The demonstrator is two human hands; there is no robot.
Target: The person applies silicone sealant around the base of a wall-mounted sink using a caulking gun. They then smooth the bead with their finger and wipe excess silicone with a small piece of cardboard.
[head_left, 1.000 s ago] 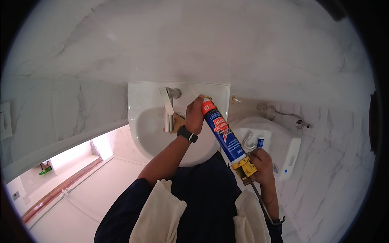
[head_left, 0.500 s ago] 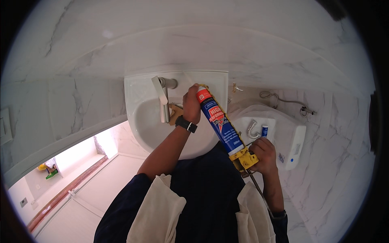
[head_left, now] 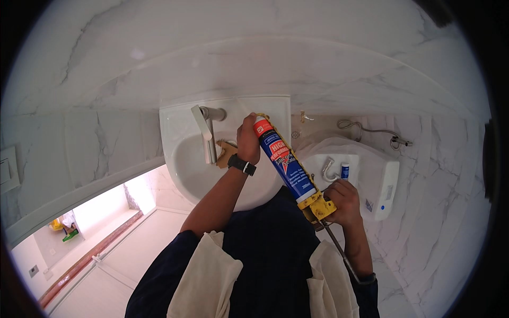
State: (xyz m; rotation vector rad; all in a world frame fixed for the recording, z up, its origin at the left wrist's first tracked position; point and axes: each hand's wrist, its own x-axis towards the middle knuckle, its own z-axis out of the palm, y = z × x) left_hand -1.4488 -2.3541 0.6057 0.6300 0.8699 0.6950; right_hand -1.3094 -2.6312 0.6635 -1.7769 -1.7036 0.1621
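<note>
A yellow caulking gun lies slantwise across my front, loaded with a blue and red sealant tube. My right hand is closed round the gun's handle end, with the metal rod running back toward my forearm. At the upper end, my left hand wraps the front of the tube; its fingertips are partly hidden. The tube's tip points toward the back edge of a white washbasin. Left of my left hand stands a brushed metal faucet. A brown piece of cardboard sits in the basin.
Right of the basin is a plastic-covered white toilet, with a pale curved pipe and a small blue and white bottle on top. A hose and a small valve are by the marbled wall.
The basin, faucet and toilet sit slightly further left in view, as the head has shifted a little. Both hands keep their hold on the gun and tube, almost unmoved.
</note>
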